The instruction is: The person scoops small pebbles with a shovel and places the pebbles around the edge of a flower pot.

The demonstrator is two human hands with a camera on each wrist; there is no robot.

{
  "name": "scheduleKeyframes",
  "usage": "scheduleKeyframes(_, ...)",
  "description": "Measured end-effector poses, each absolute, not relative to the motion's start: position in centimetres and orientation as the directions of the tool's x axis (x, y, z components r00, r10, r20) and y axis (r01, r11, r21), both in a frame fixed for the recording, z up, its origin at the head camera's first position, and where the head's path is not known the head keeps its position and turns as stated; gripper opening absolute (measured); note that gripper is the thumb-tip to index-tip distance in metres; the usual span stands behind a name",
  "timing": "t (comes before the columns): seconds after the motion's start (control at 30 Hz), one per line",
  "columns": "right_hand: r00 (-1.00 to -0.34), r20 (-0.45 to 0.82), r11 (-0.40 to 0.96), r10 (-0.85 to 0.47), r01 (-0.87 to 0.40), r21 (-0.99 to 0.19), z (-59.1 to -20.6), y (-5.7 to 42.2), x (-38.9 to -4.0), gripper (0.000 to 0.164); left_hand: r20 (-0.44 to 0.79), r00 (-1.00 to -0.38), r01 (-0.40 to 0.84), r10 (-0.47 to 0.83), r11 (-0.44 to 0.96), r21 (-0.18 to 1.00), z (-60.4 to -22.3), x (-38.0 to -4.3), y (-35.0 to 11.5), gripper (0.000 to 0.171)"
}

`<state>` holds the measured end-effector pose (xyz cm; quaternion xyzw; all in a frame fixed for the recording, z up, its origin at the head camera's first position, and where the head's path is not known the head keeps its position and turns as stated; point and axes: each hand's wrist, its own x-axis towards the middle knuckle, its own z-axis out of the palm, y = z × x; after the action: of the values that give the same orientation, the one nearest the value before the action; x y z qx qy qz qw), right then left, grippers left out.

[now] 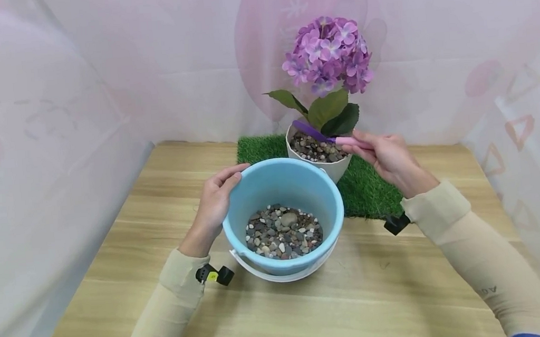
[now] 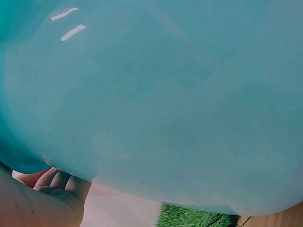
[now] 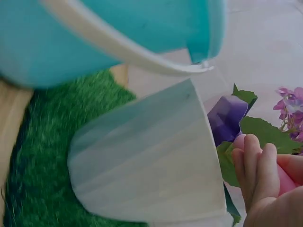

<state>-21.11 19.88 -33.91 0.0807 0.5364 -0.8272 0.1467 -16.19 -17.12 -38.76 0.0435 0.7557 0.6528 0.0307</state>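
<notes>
My left hand (image 1: 215,199) grips the left rim of a light blue bucket (image 1: 302,187), thumb on the rim and fingers around the outside. Small mixed pebbles (image 1: 275,239) cover the bucket's bottom. With my right hand (image 1: 393,161) I hold a small trowel by its pink handle (image 1: 344,141). Its purple blade (image 1: 312,131) is over a white flowerpot (image 1: 332,170), tilted, near the pebbles (image 1: 316,151) inside. In the right wrist view, the purple blade (image 3: 228,118) shows just beyond the pot's rim (image 3: 201,106); whatever it carries is hidden there.
A purple hydrangea (image 1: 327,53) with green leaves rises from the pot. Beneath the pot lies a green turf mat (image 1: 369,195) on a wooden table (image 1: 145,210). The bucket's white handle (image 1: 283,278) hangs at its front. Pale printed cloth (image 1: 185,59) encloses the back and sides.
</notes>
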Motion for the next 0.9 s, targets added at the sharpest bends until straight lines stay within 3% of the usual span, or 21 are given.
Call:
scheduleKeyframes(0.33,-0.997,-0.076,-0.183,-0.023,0.079,-0.98,-33.8,19.7,-19.0,0.035,0.022,-0.994,0.037,0.106,0.142,0.989,-38.8,-16.1,-17.1,0.041)
scheduleKeyframes(0.6,-1.0,0.006,-0.1,0.03,-0.009,-0.995,-32.8,20.2,-16.7,0.045,0.02,-0.994,0.035,0.108,0.141,0.989,-38.8,-16.1,-17.1,0.042)
scheduleKeyframes(0.9,-0.991,0.096,-0.05,0.094,-0.101,-0.994,-32.6,21.8,-14.4,0.036,0.013,-0.994,0.029,0.109,0.141,0.99,-38.9,-16.1,-17.2,0.042)
